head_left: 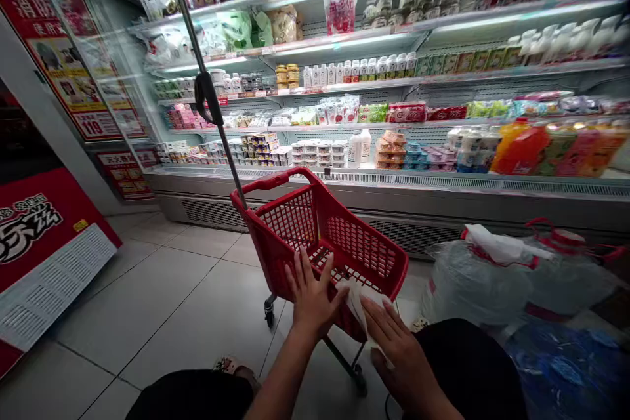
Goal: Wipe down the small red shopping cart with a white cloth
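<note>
A red plastic shopping cart (359,230) stands in front of me, its handle (275,180) on the far side. My left hand (313,295) lies with spread fingers on the cart's near side, close to the rim. Beside it my right hand (394,335) presses a white cloth or tissue (359,298) against the outside of the near panel, fingers extended over it. The cloth's upper edge folds over the rim. Part of it is hidden under the right hand. A tall metal pole (197,59) with a black clip rises at the cart's left corner.
A refrigerated display (344,177) with shelves of yogurt, bottles and pouches runs behind the cart. Large water jugs (482,282) stand to the right, one with a white tissue on top. A red freezer cabinet (44,256) is at the left. Grey floor tiles (182,302) lie between.
</note>
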A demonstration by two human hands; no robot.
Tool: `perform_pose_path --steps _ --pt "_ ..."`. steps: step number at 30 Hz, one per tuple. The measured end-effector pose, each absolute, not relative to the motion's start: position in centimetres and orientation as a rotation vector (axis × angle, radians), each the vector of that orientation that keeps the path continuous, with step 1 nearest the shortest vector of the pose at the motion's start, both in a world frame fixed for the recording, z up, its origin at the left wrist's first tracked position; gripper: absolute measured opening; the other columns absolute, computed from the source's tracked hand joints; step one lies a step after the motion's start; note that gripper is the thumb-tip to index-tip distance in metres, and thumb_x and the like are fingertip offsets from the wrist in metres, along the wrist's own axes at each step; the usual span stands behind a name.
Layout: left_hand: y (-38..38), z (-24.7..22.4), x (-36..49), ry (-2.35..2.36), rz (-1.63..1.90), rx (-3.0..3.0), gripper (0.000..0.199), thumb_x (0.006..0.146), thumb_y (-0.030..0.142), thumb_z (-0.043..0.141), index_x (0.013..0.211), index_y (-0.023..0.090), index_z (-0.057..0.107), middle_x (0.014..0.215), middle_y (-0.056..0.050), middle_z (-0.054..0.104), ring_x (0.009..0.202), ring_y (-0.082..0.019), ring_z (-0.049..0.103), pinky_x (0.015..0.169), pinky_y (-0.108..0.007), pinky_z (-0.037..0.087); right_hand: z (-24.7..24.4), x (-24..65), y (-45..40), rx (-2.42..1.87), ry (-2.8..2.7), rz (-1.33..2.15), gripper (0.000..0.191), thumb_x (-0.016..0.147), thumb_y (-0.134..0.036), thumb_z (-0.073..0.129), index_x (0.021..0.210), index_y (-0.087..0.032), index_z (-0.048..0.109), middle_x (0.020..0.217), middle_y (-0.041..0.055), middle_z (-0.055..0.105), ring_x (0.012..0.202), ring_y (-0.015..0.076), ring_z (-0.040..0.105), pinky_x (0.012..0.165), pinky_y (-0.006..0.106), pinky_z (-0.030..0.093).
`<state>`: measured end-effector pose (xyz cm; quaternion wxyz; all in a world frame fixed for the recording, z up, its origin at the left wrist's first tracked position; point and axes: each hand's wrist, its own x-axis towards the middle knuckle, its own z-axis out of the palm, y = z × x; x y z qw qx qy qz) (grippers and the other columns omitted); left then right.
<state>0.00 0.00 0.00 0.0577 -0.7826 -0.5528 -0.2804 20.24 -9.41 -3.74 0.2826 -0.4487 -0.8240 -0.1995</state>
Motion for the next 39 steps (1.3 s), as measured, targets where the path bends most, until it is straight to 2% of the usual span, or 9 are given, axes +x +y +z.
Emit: perform_pose_path --steps 5,9,12,16,20,25,30,33,39 --pt "1.2 0.7 -2.7 -1.768 -0.732 -2.299 0.074 0.098 0.071 0.046 0.163 0.038 0.031 0.177 -0.009 0.006 0.161 -0.042 0.003 0.123 -0.072 0.007 -4.8 23.0 -9.1 -1.207 -2.321 -0.43 0.08 0.092 -0.021 0.045 0.168 -0.02 0.02 0.167 0.0018 0.036 0.151 0.0236 0.04 0.128 0.044 0.026" --pt "1.5 0.4 -2.6 -1.811 -0.729 -2.222 0.085 0.098 0.074 0.043 0.164 0.023 0.032 0.174 -0.017 0.015 0.161 -0.041 0.009 0.125 -0.07 0.009 -6.0 25.7 -7.6 -1.321 -2.228 -0.426 0.077 0.095 -0.02 0.042 0.168 -0.023 0.017 0.168 0.0022 0.035 0.152 0.0238 0.039 0.127 0.047 0.029" --pt "0.2 -0.9 -1.0 -1.7 -0.758 -2.258 0.095 0.093 0.076 0.05 0.165 0.017 0.03 0.174 -0.02 0.014 0.161 -0.042 0.008 0.125 -0.069 0.014 -7.0 24.5 -6.9 -1.35 -2.136 -0.418 0.075 0.099 -0.024 0.04 0.169 -0.019 0.012 0.169 0.0062 0.032 0.154 0.0267 0.035 0.123 0.05 0.036" --pt "-1.6 -2.5 0.9 -1.592 -0.83 -2.287 0.093 0.093 0.07 0.056 0.166 0.021 0.026 0.175 -0.018 0.005 0.16 -0.044 0.005 0.123 -0.067 0.026 -7.6 19.8 -6.9 -1.321 -2.055 -0.384 0.077 0.1 -0.021 0.039 0.169 -0.017 0.006 0.171 0.0085 0.028 0.157 0.0268 0.029 0.119 0.048 0.043" --pt "-1.2 -2.5 0.4 -1.522 -0.808 -2.281 0.078 0.099 0.062 0.053 0.163 0.023 0.034 0.175 -0.017 0.011 0.16 -0.041 0.012 0.123 -0.063 0.029 -6.7 18.5 -6.4 -1.228 -2.156 -0.354 0.08 0.096 -0.016 0.041 0.169 -0.018 0.007 0.168 0.0088 0.034 0.155 0.0255 0.034 0.123 0.051 0.037" --pt "-0.3 -1.9 -0.8 -1.508 -0.753 -2.231 0.074 0.098 0.066 0.05 0.157 0.022 0.045 0.171 -0.019 0.024 0.159 -0.041 0.017 0.125 -0.067 0.019 -5.7 22.9 -3.9 -1.214 -2.288 -0.377 0.083 0.092 -0.015 0.042 0.169 -0.024 0.013 0.168 0.0031 0.035 0.154 0.023 0.036 0.13 0.051 0.02" --pt "-0.5 -2.1 -0.9 -1.519 -0.701 -2.21 0.076 0.099 0.065 0.049 0.161 0.021 0.04 0.17 -0.02 0.029 0.159 -0.041 0.02 0.125 -0.07 0.014 -6.0 26.7 -1.0 -1.367 -2.152 -0.401 0.075 0.099 -0.018 0.036 0.168 -0.032 0.011 0.165 -0.0012 0.041 0.151 0.0198 0.041 0.13 0.05 0.02" --pt "-0.4 -2.4 -0.6 -1.522 -0.709 -2.204 0.078 0.1 0.063 0.048 0.163 0.02 0.034 0.17 -0.02 0.027 0.159 -0.041 0.019 0.125 -0.07 0.014 -6.5 26.7 -0.4 -1.418 -2.054 -0.362 0.068 0.103 -0.022 0.034 0.168 -0.032 0.017 0.162 -0.0002 0.046 0.15 0.0206 0.043 0.128 0.052 0.027" --pt "-0.2 -3.0 -0.4 -1.571 -0.756 -2.176 0.092 0.099 0.068 0.046 0.166 0.01 0.02 0.172 -0.024 0.018 0.16 -0.041 0.016 0.125 -0.068 0.014 -6.8 23.7 -1.9 -1.377 -1.984 -0.317 0.056 0.102 -0.025 0.037 0.158 -0.024 0.043 0.15 0.0057 0.059 0.146 0.0252 0.046 0.125 0.051 0.034"
